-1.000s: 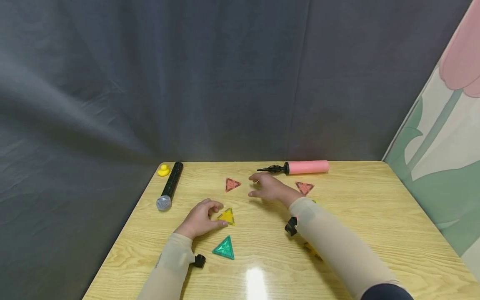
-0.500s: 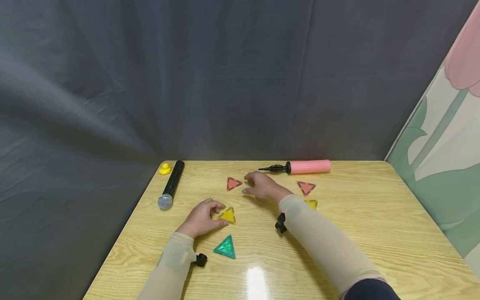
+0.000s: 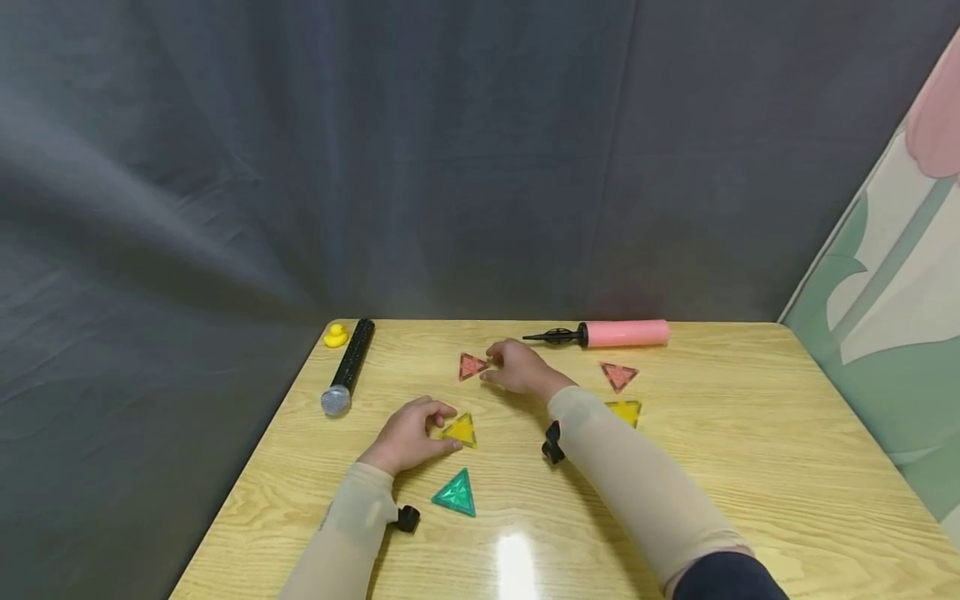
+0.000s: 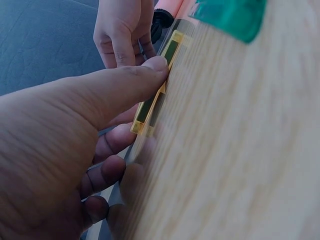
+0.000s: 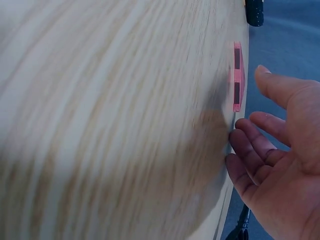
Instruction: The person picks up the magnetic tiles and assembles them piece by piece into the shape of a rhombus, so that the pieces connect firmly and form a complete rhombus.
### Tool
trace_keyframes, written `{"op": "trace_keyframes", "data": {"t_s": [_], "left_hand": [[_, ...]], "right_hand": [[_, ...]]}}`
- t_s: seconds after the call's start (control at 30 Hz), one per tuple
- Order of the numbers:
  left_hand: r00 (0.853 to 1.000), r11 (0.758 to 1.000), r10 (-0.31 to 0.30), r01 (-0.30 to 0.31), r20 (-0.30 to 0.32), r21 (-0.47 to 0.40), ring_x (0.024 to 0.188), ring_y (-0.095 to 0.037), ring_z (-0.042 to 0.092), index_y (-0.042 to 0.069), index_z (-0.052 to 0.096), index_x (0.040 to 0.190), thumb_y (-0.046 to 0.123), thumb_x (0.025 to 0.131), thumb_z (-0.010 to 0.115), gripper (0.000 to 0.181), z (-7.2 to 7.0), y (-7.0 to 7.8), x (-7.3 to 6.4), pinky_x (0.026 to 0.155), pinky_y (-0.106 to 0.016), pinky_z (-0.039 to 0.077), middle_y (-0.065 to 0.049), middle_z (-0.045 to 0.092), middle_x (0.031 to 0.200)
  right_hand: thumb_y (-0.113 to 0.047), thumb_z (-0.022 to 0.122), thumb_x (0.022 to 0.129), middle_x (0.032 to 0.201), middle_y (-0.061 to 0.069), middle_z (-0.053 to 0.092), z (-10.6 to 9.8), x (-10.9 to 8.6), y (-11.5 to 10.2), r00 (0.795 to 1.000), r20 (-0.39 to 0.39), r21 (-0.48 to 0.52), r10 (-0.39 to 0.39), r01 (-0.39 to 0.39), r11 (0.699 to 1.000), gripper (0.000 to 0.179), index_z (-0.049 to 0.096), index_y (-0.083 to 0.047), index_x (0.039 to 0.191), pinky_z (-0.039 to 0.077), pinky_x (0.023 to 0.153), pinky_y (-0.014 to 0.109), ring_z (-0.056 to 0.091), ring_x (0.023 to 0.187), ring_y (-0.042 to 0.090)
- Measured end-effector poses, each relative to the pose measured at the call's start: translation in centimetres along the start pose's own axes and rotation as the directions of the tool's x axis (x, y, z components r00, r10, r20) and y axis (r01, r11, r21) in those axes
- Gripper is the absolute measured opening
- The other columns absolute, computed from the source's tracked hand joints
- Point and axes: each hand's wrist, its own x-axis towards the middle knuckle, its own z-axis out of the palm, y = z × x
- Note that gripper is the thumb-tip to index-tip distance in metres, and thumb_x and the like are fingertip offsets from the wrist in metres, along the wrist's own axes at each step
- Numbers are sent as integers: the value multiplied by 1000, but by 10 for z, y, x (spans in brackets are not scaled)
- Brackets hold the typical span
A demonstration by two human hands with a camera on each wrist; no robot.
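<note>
In the head view my left hand [image 3: 411, 435] lies on the table with thumb and forefinger around a yellow triangular magnetic tile [image 3: 462, 430]. The left wrist view has the thumb against that tile's edge [image 4: 170, 54]; the forefinger is mostly hidden. My right hand [image 3: 521, 368] is further back, its thumb and fingers spread near the corner of a red triangular magnetic tile [image 3: 471, 367]. From the right wrist a gap shows between the thumb and this red tile [image 5: 237, 77]. A green triangular tile [image 3: 457, 493] lies in front of the yellow one.
To the right lie another red triangle [image 3: 618, 376] and a second yellow triangle [image 3: 627, 412], partly behind the right sleeve. A pink hand pump [image 3: 626, 334] lies at the back edge. At back left are a microphone [image 3: 349, 367] and a yellow rubber duck [image 3: 336, 336].
My right hand has moved left to the red tile's corner, uncovering more of the right-hand yellow tile. My left hand stays at its yellow tile. The head view has shifted slightly.
</note>
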Motion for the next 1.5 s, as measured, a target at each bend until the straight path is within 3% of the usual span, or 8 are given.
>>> {"op": "trace_keyframes", "data": {"t_s": [0.37, 0.6, 0.8, 1.0, 1.5], "left_hand": [[1000, 1000, 15, -16, -8, -18, 81, -13, 54, 21, 74, 123, 41, 82, 92, 49, 1, -1, 1, 74, -31, 48, 8, 62, 97], [1000, 1000, 17, -17, -10, -16, 81, -14, 54, 20, 74, 123, 40, 82, 92, 49, 0, 0, 0, 74, -31, 48, 7, 62, 96], [1000, 1000, 0, 0, -5, -29, 83, -13, 55, 22, 74, 124, 40, 82, 91, 49, 1, -1, -2, 74, -31, 48, 8, 62, 97], [1000, 1000, 6, -6, -7, -26, 83, -13, 54, 22, 74, 124, 40, 82, 91, 49, 2, -2, -1, 75, -31, 48, 9, 61, 97], [1000, 1000, 13, -13, -14, -20, 83, -12, 54, 24, 74, 124, 42, 82, 91, 48, 3, -4, 2, 75, -31, 48, 10, 62, 96]], "right_hand": [[-28, 79, 96, 117, 9, 65, 10, 10, -5, 998, -58, -58, -7, 4, 998, 54, 64, -2, 141, 54, 92, 42, 62, 104, 24], [-30, 78, 97, 126, 13, 66, 11, 15, -12, 998, -69, -34, 5, -8, 999, 51, 66, -4, 139, 52, 98, 44, 60, 115, 27], [-41, 80, 94, 130, 11, 65, 17, 21, -13, 997, -61, -85, 43, -48, 995, 59, 67, -5, 139, 51, 102, 43, 60, 120, 28], [-47, 80, 92, 138, 12, 61, 18, 22, -17, 995, -52, -69, 88, -92, 993, 67, 63, -6, 143, 47, 108, 46, 55, 129, 31], [-53, 82, 88, 131, 8, 63, 24, 25, -23, 989, -96, -114, 114, -125, 986, 62, 72, -10, 133, 48, 104, 47, 55, 123, 30]]}}
